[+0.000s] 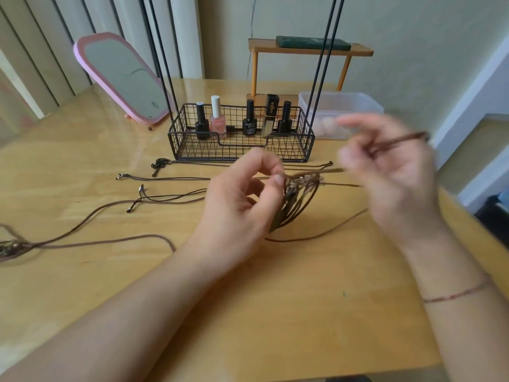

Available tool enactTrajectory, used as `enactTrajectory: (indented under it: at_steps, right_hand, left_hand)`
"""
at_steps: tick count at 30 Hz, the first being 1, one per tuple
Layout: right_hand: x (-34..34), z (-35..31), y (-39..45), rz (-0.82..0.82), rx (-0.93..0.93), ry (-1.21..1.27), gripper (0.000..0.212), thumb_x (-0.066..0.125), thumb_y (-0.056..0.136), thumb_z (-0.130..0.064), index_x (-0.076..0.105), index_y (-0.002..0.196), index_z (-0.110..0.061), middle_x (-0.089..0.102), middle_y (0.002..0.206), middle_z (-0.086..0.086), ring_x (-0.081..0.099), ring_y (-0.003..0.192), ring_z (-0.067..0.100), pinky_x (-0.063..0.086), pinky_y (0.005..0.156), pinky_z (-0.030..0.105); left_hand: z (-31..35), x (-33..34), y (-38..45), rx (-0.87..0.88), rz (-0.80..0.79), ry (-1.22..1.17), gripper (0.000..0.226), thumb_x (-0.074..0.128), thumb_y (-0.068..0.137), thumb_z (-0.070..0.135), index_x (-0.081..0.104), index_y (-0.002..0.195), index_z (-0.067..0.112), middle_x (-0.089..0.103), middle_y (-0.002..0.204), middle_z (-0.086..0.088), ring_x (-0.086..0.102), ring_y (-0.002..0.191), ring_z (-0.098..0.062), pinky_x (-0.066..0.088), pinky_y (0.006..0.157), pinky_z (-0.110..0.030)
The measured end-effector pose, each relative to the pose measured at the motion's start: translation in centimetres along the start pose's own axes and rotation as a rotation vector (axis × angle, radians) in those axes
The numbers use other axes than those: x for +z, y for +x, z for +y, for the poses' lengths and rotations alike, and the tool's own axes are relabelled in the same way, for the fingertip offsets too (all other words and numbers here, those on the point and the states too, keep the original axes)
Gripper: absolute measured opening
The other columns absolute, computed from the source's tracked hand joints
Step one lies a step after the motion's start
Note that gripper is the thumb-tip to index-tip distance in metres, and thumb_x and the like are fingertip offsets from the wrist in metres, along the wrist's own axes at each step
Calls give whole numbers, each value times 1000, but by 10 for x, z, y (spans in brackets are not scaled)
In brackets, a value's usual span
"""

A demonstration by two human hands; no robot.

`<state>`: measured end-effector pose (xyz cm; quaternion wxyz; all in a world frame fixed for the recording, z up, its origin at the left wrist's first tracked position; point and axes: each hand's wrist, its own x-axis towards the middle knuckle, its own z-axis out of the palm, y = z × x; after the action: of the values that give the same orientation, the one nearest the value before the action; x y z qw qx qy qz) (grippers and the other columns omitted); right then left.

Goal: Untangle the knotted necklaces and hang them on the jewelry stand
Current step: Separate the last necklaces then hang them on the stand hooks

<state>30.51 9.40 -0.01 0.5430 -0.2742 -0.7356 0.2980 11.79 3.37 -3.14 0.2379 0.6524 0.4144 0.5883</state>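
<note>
A knot of brown cord necklaces (pixel 298 194) with small metal pendants hangs just above the wooden table (pixel 248 312). My left hand (pixel 242 199) pinches the knot at its top between thumb and fingertips. My right hand (pixel 391 172), blurred by motion, pinches a brown cord end (pixel 399 139) and holds it up to the right of the knot. The jewelry stand (pixel 239 136) is a black wire basket with tall thin black rods, just behind the hands. Loose cords (pixel 110 241) trail left across the table to another pendant cluster (pixel 11 248).
Several nail polish bottles (pixel 219 118) stand in the wire basket. A pink mirror (pixel 124 78) leans at the back left. Behind the basket are an orange shelf (pixel 308 51) and a clear plastic box (pixel 341 111). Thin black necklaces (pixel 165 177) lie in front of the basket. The table's edge runs along the right.
</note>
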Motion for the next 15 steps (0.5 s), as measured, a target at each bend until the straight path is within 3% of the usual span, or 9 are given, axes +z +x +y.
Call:
enactTrajectory:
  at_steps: [2,5,11,15]
  right_hand:
    - [4,3,-2,-195,-42,-337,25,61,85,-35,72,105,-23,56,83,0,54,76,12,41,68,23]
    - [1,2,-4,-303,-24,-335,20,60,87,-36,74,88,-22,61,86,-3,61,83,14,45,75,21]
    - [-8,3,-1,-336,73,-248,18,55,86,-36,70,80,-27,68,83,-10,64,88,15,47,78,25]
    - [-7,3,-3,-328,4,-451,6,64,84,-29,68,81,-33,59,76,-14,58,83,10,44,77,22]
  left_hand:
    - [-1,0,0,57,-42,56,6,50,96,11,53,90,12,54,79,-5,52,60,-29,45,49,-48]
    - [-4,-2,0,76,-60,108,9,53,94,10,55,90,17,54,81,9,57,64,-23,49,51,-42]
    - [-5,-5,4,236,-63,294,9,57,86,3,62,88,9,57,85,7,57,71,-9,45,60,-17]
    - [-5,-7,3,277,-100,308,8,57,85,4,64,85,8,59,86,0,59,73,-14,49,57,-24]
